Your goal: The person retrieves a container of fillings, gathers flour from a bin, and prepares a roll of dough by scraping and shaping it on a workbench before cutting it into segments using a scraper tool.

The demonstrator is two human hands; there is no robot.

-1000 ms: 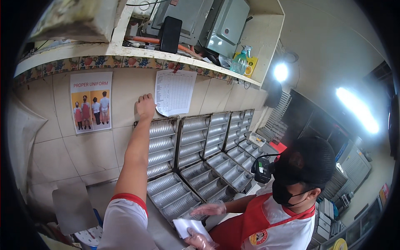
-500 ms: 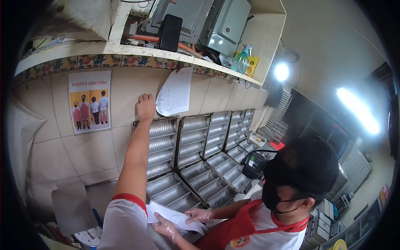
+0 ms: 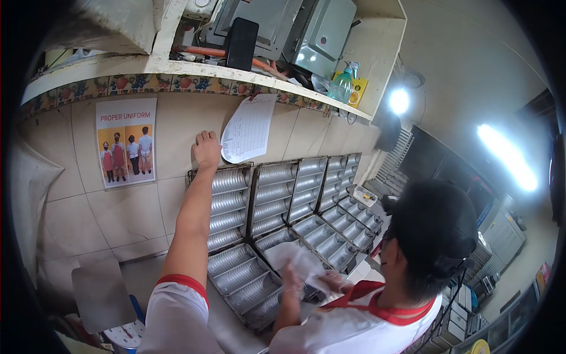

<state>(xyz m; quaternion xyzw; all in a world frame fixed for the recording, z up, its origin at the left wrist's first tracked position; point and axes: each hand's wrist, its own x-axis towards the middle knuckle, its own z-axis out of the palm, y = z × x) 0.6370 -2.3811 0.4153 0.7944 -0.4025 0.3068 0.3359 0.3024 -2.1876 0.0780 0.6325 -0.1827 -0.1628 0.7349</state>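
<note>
Beige ceramic tiles (image 3: 135,212) face the wall before you, widest at nine o'clock. Above, a worn cream-painted shelf (image 3: 200,71) spans ten to one o'clock.

Ribbed metal bread pans (image 3: 274,192) run from the centre down towards five o'clock, one row upright, another lying before it. They look stiff and fairly weighty, perhaps slick; an outer rim seems the safest hold.

At four o'clock, a co-worker (image 3: 421,253) in white and red holds a pale, blurred sheet (image 3: 295,259) in gloved hands (image 3: 292,280).

At eleven o'clock hangs a printed sheet (image 3: 250,127), its lower left curling. It should be light, floppy and easily creased; take it flat by the bottom edge.

Just left of it, at ten o'clock, your left hand (image 3: 206,147) is bunched at the tiles, fingers bent together, above the nearest pan. Your palm is hidden, so whether it pinches anything cannot be told. Your right hand is out of view.
</note>
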